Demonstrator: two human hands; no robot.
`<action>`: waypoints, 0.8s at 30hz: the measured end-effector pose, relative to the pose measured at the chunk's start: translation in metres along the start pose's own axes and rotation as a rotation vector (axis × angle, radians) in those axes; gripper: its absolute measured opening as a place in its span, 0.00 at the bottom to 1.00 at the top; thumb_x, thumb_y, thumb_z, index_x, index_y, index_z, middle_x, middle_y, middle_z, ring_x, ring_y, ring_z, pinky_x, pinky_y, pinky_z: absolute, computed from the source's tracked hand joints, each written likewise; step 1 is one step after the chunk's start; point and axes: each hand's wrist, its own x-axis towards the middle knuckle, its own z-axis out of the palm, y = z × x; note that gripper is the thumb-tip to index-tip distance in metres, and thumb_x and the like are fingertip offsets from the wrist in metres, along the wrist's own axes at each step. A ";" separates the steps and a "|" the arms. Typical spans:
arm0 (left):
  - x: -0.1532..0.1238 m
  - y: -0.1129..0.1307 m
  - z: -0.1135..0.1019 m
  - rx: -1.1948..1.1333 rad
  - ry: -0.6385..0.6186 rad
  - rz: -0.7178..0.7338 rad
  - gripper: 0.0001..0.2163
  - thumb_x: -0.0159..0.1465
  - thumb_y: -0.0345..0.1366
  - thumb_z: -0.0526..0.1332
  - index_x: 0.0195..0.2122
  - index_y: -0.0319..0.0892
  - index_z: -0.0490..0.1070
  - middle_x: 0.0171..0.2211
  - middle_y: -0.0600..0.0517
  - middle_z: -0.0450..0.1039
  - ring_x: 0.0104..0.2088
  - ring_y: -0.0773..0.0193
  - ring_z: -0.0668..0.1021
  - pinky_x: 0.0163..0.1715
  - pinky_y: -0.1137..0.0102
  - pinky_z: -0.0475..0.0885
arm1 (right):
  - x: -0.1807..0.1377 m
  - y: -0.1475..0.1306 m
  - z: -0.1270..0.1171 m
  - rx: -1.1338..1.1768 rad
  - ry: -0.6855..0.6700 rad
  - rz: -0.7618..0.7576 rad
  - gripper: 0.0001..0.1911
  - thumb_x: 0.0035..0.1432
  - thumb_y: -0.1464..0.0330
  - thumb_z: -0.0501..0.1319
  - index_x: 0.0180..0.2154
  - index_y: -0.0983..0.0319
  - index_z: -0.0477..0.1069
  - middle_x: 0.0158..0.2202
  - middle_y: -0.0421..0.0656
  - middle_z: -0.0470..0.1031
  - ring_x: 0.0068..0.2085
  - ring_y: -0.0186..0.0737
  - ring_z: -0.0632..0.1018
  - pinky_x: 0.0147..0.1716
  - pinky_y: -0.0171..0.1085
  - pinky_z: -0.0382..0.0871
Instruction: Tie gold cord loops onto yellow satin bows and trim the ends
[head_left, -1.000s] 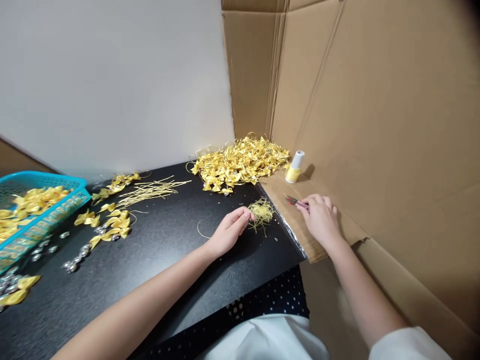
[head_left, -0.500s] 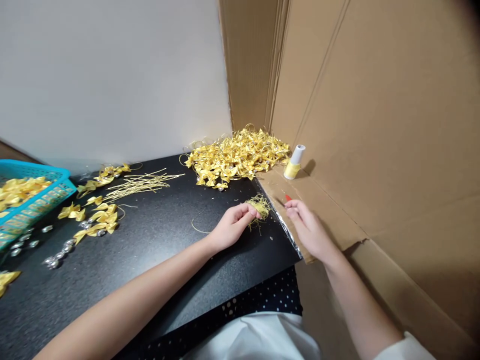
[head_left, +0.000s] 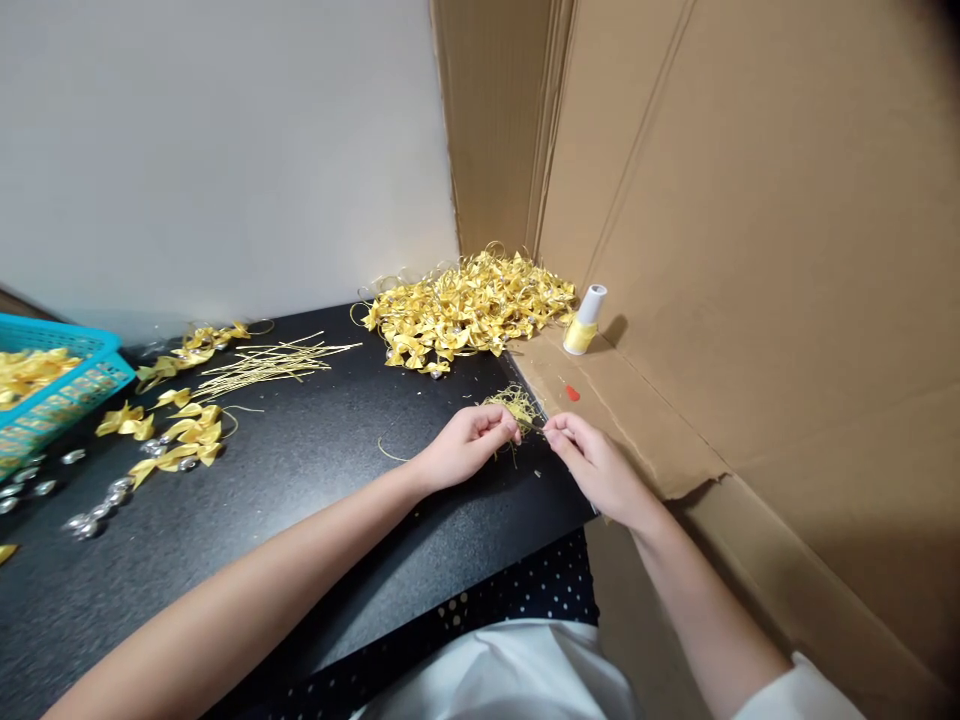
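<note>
My left hand [head_left: 474,440] is closed in a pinch on a thin gold cord, beside a tangle of yellow cord scraps [head_left: 516,402] on the black table. A loose curved end of gold cord [head_left: 391,452] shows on the left side of that hand. Close by on the right, my right hand [head_left: 583,455] pinches the short stretch of cord between the two hands; the fingertips hide most of it. Just beyond the right hand, a small red object [head_left: 572,393] lies on the cardboard, its kind unclear.
A heap of yellow ribbon bows [head_left: 472,310] fills the back corner. A white cone spool [head_left: 583,322] with yellow thread stands on cardboard. Leftward lie straight gold cords [head_left: 270,365], loose bows [head_left: 180,440], silver bells [head_left: 97,510] and a turquoise basket [head_left: 71,385] of bows. Cardboard [head_left: 750,250] walls the right.
My right hand has moved left, away from the red object, and now meets the cord at my left hand's fingertips. The left hand has stayed nearly in place. The view has shifted slightly.
</note>
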 end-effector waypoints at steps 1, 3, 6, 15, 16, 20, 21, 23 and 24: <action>0.000 0.000 0.000 -0.003 -0.004 -0.008 0.18 0.62 0.51 0.56 0.26 0.39 0.67 0.27 0.52 0.69 0.28 0.66 0.67 0.32 0.71 0.63 | 0.000 0.000 0.000 -0.002 -0.001 0.002 0.16 0.66 0.55 0.49 0.36 0.59 0.66 0.25 0.36 0.66 0.25 0.34 0.66 0.27 0.33 0.57; 0.000 -0.001 -0.001 -0.005 -0.017 -0.029 0.19 0.62 0.51 0.56 0.27 0.39 0.68 0.26 0.52 0.69 0.28 0.66 0.67 0.32 0.71 0.62 | 0.000 0.002 0.001 -0.001 -0.001 0.005 0.16 0.66 0.55 0.49 0.35 0.59 0.66 0.25 0.36 0.65 0.25 0.33 0.65 0.26 0.33 0.56; 0.001 -0.002 -0.003 0.008 -0.033 -0.046 0.19 0.62 0.52 0.56 0.27 0.39 0.69 0.24 0.54 0.66 0.26 0.67 0.64 0.30 0.72 0.61 | 0.001 0.007 0.002 0.014 0.006 0.010 0.16 0.66 0.55 0.50 0.35 0.59 0.66 0.24 0.35 0.64 0.24 0.33 0.64 0.26 0.32 0.56; 0.003 -0.007 -0.007 0.019 -0.027 -0.043 0.18 0.62 0.50 0.56 0.28 0.38 0.71 0.24 0.54 0.67 0.26 0.68 0.65 0.28 0.72 0.61 | 0.001 0.011 0.002 0.043 0.009 0.000 0.17 0.66 0.55 0.49 0.37 0.59 0.67 0.27 0.37 0.66 0.27 0.34 0.67 0.29 0.33 0.61; 0.003 -0.007 -0.007 0.021 -0.028 -0.045 0.18 0.62 0.50 0.56 0.28 0.38 0.71 0.24 0.54 0.67 0.25 0.68 0.65 0.28 0.72 0.61 | 0.001 0.011 0.002 0.040 0.006 0.003 0.17 0.66 0.55 0.49 0.37 0.59 0.67 0.26 0.37 0.66 0.27 0.34 0.66 0.28 0.33 0.60; 0.003 -0.004 -0.008 0.029 -0.043 -0.040 0.18 0.62 0.50 0.57 0.27 0.38 0.71 0.23 0.53 0.67 0.25 0.68 0.66 0.27 0.72 0.62 | 0.001 0.010 0.002 0.034 0.002 0.008 0.17 0.66 0.55 0.50 0.37 0.59 0.67 0.25 0.36 0.64 0.25 0.33 0.64 0.27 0.32 0.59; 0.003 -0.003 -0.008 0.030 -0.047 -0.038 0.19 0.62 0.50 0.57 0.27 0.38 0.71 0.23 0.53 0.67 0.25 0.67 0.66 0.27 0.72 0.62 | 0.000 0.010 0.002 0.034 0.002 0.009 0.16 0.66 0.55 0.50 0.37 0.59 0.68 0.25 0.36 0.64 0.25 0.32 0.64 0.26 0.32 0.59; 0.003 -0.002 -0.008 0.022 -0.053 -0.034 0.19 0.62 0.51 0.57 0.27 0.38 0.71 0.24 0.53 0.67 0.26 0.67 0.66 0.28 0.72 0.62 | 0.000 0.010 0.001 0.040 0.004 0.012 0.17 0.66 0.55 0.50 0.37 0.59 0.68 0.25 0.35 0.64 0.25 0.32 0.64 0.26 0.31 0.60; 0.003 -0.002 -0.009 0.016 -0.056 -0.034 0.19 0.62 0.51 0.57 0.27 0.38 0.70 0.24 0.53 0.67 0.26 0.67 0.66 0.28 0.72 0.62 | 0.000 0.010 0.001 0.043 0.004 0.015 0.17 0.66 0.55 0.50 0.37 0.59 0.68 0.25 0.35 0.64 0.25 0.32 0.64 0.26 0.31 0.60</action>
